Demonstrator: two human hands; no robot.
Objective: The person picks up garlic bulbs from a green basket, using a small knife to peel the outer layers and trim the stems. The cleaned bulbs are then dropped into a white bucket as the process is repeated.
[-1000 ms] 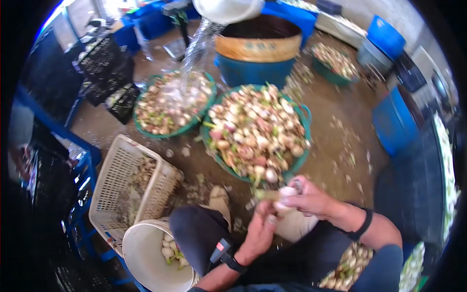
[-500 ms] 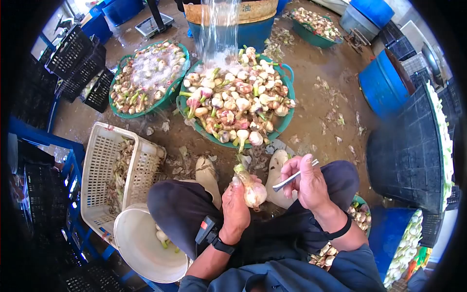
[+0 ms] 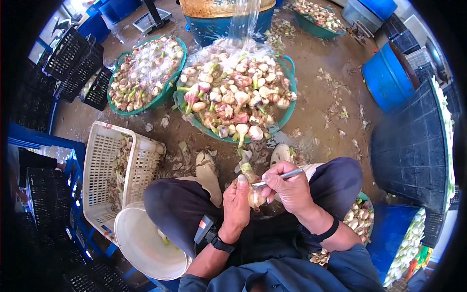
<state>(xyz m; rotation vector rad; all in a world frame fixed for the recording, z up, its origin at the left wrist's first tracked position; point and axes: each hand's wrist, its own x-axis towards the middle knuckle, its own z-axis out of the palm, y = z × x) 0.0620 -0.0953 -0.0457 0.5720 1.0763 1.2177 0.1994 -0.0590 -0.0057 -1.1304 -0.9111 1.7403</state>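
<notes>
Garlic basin [image 3: 290, 109] ahead, second basin [image 3: 146, 109] leftward, crate [image 3: 99, 165] (bucket [image 3: 141, 243] touching) by left knee [image 3: 165, 199]

A pale garlic bulb [image 3: 255, 197] with a short green stalk is standing stalk-up, while a thin silver knife [image 3: 281, 176] is lying almost level, its tip touching the bulb's neck.

Green basin [image 3: 290, 113] of garlic under falling water [image 3: 242, 19]; second basin [image 3: 141, 111] just left. White basket [image 3: 99, 170] touching white bucket [image 3: 141, 243]. Black crates [image 3: 73, 58] far left, blue barrel [image 3: 384, 78] right, peelings on floor [image 3: 321, 121]
</notes>
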